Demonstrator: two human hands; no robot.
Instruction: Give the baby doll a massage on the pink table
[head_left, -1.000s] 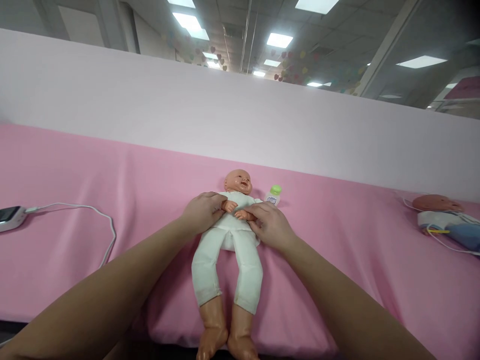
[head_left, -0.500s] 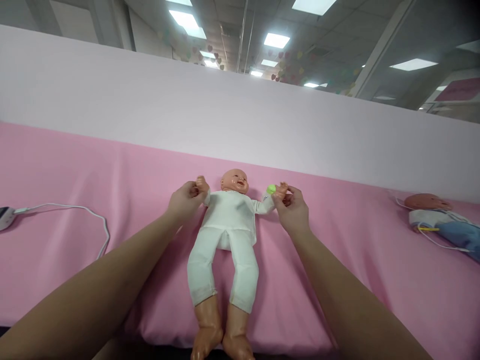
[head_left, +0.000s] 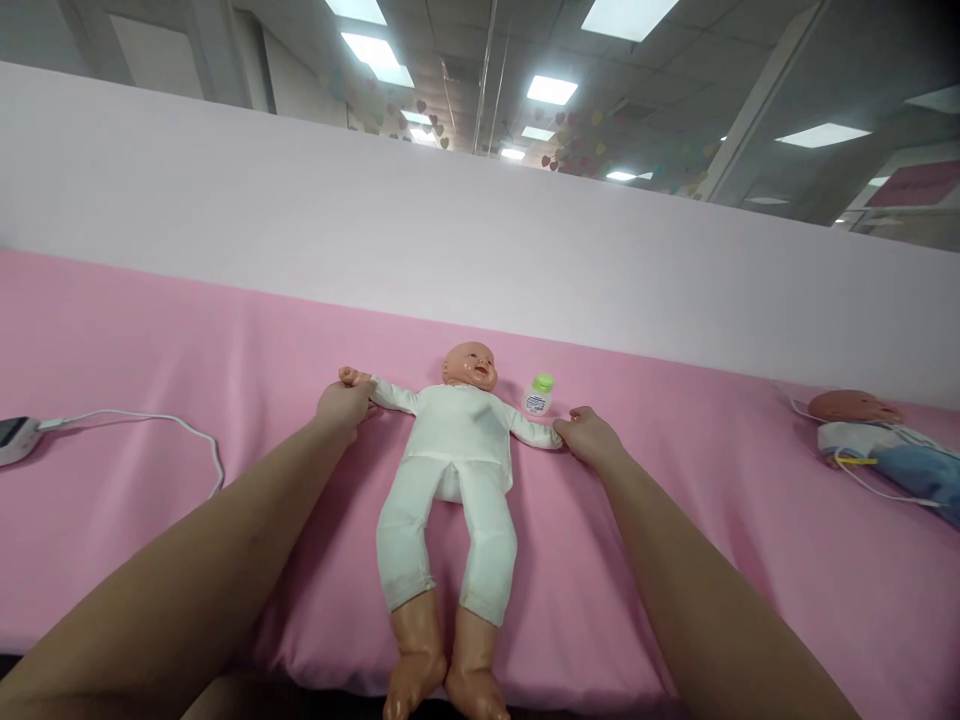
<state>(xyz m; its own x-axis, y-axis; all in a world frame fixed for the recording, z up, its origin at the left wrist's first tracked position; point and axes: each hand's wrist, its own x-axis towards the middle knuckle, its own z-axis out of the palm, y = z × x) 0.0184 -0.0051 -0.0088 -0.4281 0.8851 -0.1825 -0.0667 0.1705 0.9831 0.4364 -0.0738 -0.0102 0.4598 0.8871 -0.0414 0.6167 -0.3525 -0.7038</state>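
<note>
A baby doll [head_left: 459, 430] in a white top and trousers lies on its back on a pink sheet [head_left: 300, 340], its bare feet toward me. Both of its arms are stretched out sideways. My left hand [head_left: 345, 408] is closed around the doll's arm near the wrist, on the left. On the other side my right hand [head_left: 589, 436] grips the opposite arm near its wrist, mostly covering the doll's hand. Beside the doll's head stands a small clear bottle [head_left: 538, 396] with a green cap and a printed label, close to my right hand but apart from it.
A white device [head_left: 18, 440] with a white cable [head_left: 150, 413] lies at the far left. On the far right is another doll [head_left: 885, 440] in blue and white, with a thin tube about it. A white wall [head_left: 450, 230] with glass above runs behind the sheet.
The doll's arms, bent upward before, are now spread lower and wider. My left hand moved left and my right hand moved down with them, leaving the bottle in full sight.
</note>
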